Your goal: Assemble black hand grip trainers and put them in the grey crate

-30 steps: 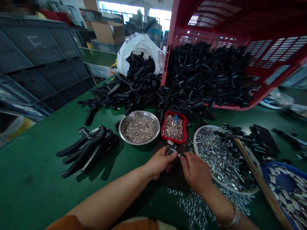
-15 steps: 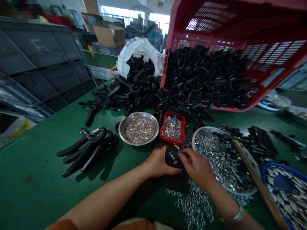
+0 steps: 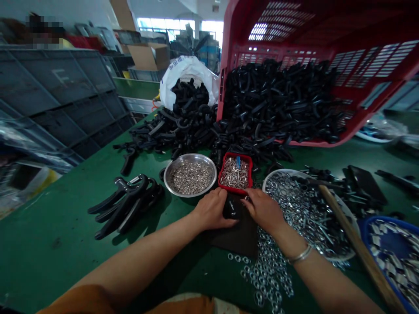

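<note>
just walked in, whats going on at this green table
The left hand holds a black part over a dark mat. The right hand is close beside it, near the front of a red tray of small metal pieces; whether its fingers grip anything is hard to tell. A few black handles lie together off to the left, and behind, a tipped red basket holds many black parts.
</note>
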{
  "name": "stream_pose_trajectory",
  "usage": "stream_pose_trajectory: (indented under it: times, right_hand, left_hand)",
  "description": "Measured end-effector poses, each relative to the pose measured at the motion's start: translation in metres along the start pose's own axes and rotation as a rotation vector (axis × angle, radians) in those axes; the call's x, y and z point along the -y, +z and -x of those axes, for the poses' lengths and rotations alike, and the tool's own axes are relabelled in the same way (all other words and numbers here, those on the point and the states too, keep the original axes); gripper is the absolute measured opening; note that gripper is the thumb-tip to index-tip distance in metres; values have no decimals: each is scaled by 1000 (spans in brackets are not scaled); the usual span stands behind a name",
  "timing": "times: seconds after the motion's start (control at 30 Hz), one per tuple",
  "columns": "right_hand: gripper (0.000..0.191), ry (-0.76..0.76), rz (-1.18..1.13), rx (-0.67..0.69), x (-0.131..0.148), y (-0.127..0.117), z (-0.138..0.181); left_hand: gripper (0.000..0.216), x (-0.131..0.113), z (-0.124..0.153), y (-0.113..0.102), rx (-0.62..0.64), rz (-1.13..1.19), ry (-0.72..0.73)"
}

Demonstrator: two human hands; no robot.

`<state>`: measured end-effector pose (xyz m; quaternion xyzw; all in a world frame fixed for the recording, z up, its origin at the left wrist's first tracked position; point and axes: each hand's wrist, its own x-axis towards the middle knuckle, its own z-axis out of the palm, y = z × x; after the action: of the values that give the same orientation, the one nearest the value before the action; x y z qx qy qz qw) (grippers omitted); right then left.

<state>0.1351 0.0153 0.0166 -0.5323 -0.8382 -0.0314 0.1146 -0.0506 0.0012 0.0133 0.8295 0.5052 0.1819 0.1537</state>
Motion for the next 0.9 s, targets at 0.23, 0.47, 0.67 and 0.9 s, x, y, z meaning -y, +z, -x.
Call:
stream_pose_trajectory:
  times: [0.23,0.47,0.67,0.9]
  right_hand:
    - [26,-17,-299,60,-5,0,17]
    - [13,140,-190,205,7,-12,0]
    - [22,73,-776,109,10,-27,17]
    - [19,-22,-836,-193,19,-43,28]
  left_hand:
    - [70,9,17,-7,10,21,61]
    - [77,10,26,-9,10,218,-110]
    - [59,9,27,-21,143,656,-40]
    - [60,0,24,-27,382,1235,-59]
